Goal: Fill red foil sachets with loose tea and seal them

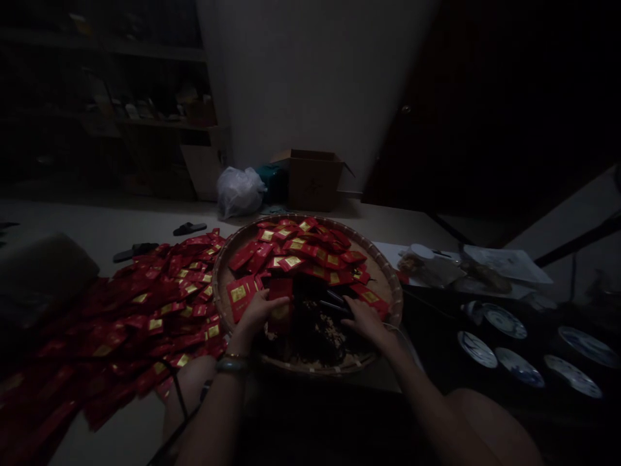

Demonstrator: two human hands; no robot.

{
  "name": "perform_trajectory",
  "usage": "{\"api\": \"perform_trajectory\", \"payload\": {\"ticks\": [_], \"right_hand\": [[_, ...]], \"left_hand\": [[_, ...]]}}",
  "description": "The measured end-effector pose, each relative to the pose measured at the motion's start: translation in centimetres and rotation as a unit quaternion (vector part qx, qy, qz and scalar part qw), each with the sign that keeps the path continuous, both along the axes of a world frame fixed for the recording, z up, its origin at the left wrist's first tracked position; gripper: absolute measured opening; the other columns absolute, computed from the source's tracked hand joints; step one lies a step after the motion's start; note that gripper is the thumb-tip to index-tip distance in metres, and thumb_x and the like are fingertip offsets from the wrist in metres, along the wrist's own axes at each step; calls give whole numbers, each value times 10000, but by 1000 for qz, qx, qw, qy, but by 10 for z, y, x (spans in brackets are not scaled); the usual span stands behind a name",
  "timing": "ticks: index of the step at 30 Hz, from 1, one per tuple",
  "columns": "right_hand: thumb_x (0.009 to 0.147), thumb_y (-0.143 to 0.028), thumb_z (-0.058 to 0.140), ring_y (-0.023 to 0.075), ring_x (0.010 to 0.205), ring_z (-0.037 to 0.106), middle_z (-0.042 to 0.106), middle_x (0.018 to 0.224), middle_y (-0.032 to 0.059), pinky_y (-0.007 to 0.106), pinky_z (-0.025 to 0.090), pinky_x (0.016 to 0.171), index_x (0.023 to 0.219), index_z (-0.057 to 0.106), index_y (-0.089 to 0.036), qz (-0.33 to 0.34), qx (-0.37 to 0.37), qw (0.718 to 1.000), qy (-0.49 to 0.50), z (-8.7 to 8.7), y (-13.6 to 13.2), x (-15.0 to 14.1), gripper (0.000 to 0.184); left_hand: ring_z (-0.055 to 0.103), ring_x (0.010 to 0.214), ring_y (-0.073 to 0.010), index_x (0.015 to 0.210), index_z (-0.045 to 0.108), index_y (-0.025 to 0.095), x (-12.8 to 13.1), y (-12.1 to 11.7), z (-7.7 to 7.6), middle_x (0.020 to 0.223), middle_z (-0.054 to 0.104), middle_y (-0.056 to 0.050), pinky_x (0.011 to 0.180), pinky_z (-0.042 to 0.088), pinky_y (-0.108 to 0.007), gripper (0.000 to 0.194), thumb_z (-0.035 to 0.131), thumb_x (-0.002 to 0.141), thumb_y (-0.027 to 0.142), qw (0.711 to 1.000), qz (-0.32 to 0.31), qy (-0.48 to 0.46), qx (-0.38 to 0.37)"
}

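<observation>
My left hand (256, 317), with a bangle at the wrist, grips a red packet (280, 315) at the near left of a round woven bamboo tray (396, 294). From my closed right hand (367, 318) two thin metal prongs point left; they look like tweezers (334, 306). Under them lies a dark heap (315, 329) with pale flecks, too dim to identify. Red packets with gold labels (295, 246) are piled in the tray's far half. Another packet (239, 294) lies flat beside my left hand.
Many red packets (169, 298) cover the floor on the left, near dark slippers (189, 228). Behind the tray stand a white plastic bag (240, 191) and an open cardboard box (314, 181). Blue-and-white dishes (519, 367) and a clear bag (431, 268) lie on the right.
</observation>
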State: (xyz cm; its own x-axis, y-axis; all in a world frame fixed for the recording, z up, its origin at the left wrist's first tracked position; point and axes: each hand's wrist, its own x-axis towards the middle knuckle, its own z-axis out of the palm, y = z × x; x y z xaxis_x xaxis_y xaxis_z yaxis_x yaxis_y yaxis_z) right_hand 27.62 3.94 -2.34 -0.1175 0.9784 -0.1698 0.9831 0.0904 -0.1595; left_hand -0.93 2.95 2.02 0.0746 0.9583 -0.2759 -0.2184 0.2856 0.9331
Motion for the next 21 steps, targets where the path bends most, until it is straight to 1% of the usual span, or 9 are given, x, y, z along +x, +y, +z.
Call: {"api": "perform_trajectory", "payload": {"ticks": [3, 5, 6, 8, 10, 11, 13, 16, 21], "right_hand": [[768, -217, 652, 328, 1160, 497, 568, 1233, 173, 446, 378, 924, 1301, 494, -174, -13, 59, 998, 4, -2, 0, -3, 557], [786, -248, 642, 312, 1135, 515, 570, 1220, 162, 448, 396, 929, 1236, 546, -175, 3, 114, 989, 90, 4, 0, -13, 466], [808, -270, 620, 286, 1102, 539, 566, 1222, 149, 430, 418, 918, 1223, 551, -184, 28, 141, 977, 159, 9, 0, -22, 429], [861, -296, 556, 223, 1005, 584, 555, 1226, 126, 379, 467, 865, 1250, 517, -202, 97, 187, 929, 306, 23, -2, -43, 402], [849, -300, 589, 219, 1047, 553, 545, 1241, 122, 366, 466, 877, 1250, 516, -196, 174, 231, 886, 364, 38, -2, -68, 421], [831, -289, 620, 227, 1063, 535, 573, 1196, 116, 369, 458, 890, 1230, 535, -190, 211, 245, 874, 362, 44, -2, -81, 420], [814, -240, 642, 230, 965, 532, 634, 1006, 96, 365, 465, 831, 1095, 624, -189, 253, 259, 877, 316, 55, 1, -103, 286], [798, -180, 649, 231, 862, 510, 631, 825, 82, 362, 457, 768, 878, 670, -187, 253, 243, 904, 243, 64, 8, -123, 83], [680, -170, 760, 214, 835, 513, 609, 836, 61, 334, 444, 750, 933, 630, -178, 164, 148, 955, 198, 75, 12, -125, 285]], "left_hand": [[645, 579, -161, 820, 677, 116, 0, 1, -1, 727, 726, -54, 582, 512, -267, 420, 842, 477, 295, 1000, -1, 4, 7], [643, 594, -163, 826, 680, 118, 0, 2, 0, 738, 728, -53, 590, 511, -267, 420, 837, 478, 294, 1000, -4, 16, 11], [639, 597, -162, 815, 682, 119, 1, 2, 0, 733, 727, -49, 588, 508, -264, 410, 835, 475, 290, 1000, -6, 26, 15], [628, 599, -158, 790, 686, 121, 2, 2, 1, 711, 720, -34, 582, 498, -254, 386, 831, 465, 271, 998, -18, 49, 31], [617, 603, -155, 773, 691, 121, 4, 2, 1, 689, 710, -19, 577, 485, -243, 359, 822, 465, 251, 995, -38, 74, 52], [611, 604, -153, 764, 693, 120, 5, 2, 1, 677, 703, -13, 573, 478, -238, 340, 814, 473, 248, 993, -49, 84, 62], [597, 594, -150, 741, 696, 115, 6, 1, 1, 648, 685, -3, 555, 460, -230, 299, 793, 494, 254, 990, -62, 98, 78], [562, 540, -137, 678, 687, 109, 8, 0, 0, 564, 638, 16, 511, 423, -214, 246, 769, 497, 253, 988, -60, 114, 80], [538, 490, -130, 697, 699, 108, 10, -1, 1, 529, 623, 20, 475, 389, -211, 265, 760, 507, 283, 988, -70, 117, 66]]}}
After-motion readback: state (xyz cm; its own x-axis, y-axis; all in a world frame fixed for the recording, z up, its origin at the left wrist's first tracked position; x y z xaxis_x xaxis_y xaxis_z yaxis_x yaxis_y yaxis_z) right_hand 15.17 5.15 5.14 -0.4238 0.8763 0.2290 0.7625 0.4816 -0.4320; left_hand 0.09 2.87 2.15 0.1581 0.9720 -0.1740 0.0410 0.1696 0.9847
